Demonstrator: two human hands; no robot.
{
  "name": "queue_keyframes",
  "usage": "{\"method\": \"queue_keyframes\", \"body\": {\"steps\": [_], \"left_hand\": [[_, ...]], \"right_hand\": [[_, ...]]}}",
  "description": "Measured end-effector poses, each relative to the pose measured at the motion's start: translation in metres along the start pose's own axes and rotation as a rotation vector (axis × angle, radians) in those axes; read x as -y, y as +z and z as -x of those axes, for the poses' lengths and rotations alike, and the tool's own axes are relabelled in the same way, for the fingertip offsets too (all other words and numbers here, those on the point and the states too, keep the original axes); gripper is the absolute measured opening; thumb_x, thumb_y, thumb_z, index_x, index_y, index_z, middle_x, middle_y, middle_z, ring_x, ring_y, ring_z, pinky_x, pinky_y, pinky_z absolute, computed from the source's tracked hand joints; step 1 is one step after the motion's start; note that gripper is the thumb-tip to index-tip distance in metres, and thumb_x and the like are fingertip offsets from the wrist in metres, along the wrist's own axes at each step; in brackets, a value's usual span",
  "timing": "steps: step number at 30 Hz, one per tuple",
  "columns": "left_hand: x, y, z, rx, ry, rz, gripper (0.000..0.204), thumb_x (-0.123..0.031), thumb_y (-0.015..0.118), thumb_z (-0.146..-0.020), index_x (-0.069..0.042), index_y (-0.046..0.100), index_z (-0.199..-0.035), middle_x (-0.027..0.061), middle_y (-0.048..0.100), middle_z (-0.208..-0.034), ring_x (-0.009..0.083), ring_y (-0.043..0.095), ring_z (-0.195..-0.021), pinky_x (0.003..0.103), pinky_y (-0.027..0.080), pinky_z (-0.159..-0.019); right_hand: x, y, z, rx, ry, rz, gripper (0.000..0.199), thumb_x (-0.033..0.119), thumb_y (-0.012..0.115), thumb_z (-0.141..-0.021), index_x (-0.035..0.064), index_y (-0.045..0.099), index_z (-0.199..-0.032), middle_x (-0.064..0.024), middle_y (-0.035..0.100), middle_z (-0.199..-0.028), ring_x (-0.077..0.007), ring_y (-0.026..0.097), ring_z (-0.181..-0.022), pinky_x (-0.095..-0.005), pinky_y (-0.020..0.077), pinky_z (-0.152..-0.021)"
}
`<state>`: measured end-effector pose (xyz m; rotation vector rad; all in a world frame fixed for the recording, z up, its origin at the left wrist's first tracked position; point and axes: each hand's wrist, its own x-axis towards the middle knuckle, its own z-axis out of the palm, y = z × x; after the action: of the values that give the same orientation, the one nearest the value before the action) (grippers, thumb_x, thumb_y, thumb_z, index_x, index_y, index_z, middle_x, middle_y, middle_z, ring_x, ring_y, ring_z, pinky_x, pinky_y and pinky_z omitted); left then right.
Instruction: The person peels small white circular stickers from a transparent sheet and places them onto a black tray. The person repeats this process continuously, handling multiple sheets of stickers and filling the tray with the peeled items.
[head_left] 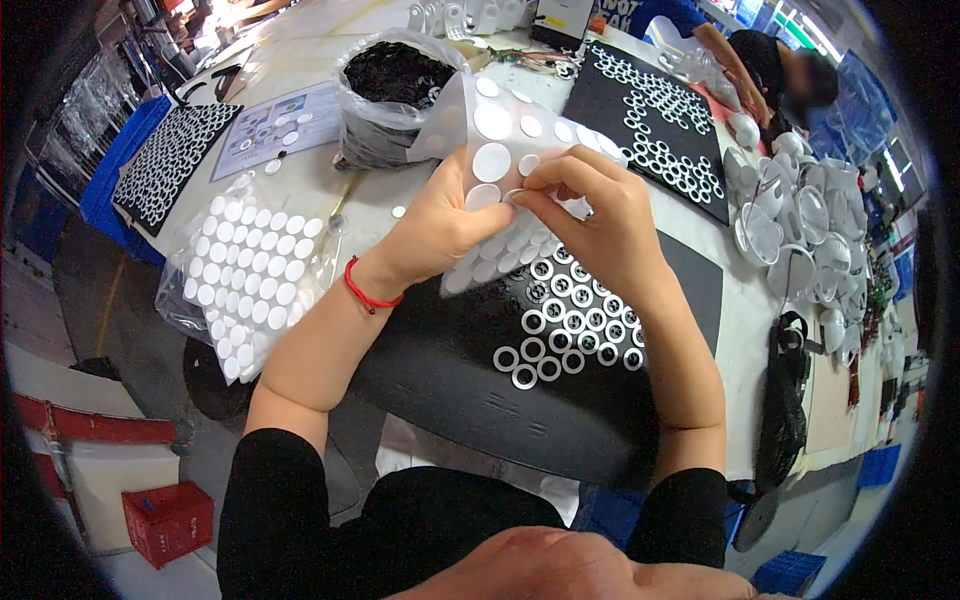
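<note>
My left hand (435,225), a red cord bracelet at its wrist, grips a translucent sheet (511,135) dotted with round white stickers; the sheet bends up and away from me. Thumb and forefinger of my right hand (600,215) pinch the edge of a round white sticker (515,194) at the sheet's near side. Whether that sticker has come free of the backing I cannot tell. Below both hands, a black mat (450,375) carries several white rings with dark centres (575,322). Part of the mat is hidden by the sheet's hanging end.
More sticker sheets (250,265) lie in plastic at the left. Beyond stands a clear bag of black parts (395,85). Ring-covered black boards lie far left (180,155) and far right (650,130). White plastic housings (800,215) crowd the right, near another person (775,75).
</note>
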<state>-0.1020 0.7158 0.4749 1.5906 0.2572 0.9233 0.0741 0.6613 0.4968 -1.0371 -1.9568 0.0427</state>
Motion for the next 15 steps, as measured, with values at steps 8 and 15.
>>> {"method": "queue_keyframes", "body": {"steps": [8,15], "left_hand": [[0.007,0.007,-0.004,-0.094,0.13,-0.168,0.05,0.005,0.052,-0.083,-0.002,0.04,-0.131,0.0076,0.053,-0.122,0.016,0.051,-0.113,0.031,0.04,-0.098],[0.01,0.009,-0.003,-0.18,0.144,-0.032,0.055,0.007,0.05,-0.082,-0.002,0.035,-0.134,0.0081,0.053,-0.122,0.0156,0.051,-0.114,0.032,0.04,-0.099]], "right_hand": [[-0.001,0.0,0.002,0.035,-0.034,0.077,0.012,0.008,0.064,-0.08,0.0045,0.06,-0.091,-0.0114,0.06,-0.082,-0.0309,0.061,-0.071,-0.0374,0.0494,-0.061],[0.002,0.01,0.001,0.002,-0.127,0.21,0.013,0.005,0.063,-0.078,0.0034,0.055,-0.088,-0.0132,0.058,-0.086,-0.0331,0.06,-0.077,-0.0393,0.0484,-0.065]]}}
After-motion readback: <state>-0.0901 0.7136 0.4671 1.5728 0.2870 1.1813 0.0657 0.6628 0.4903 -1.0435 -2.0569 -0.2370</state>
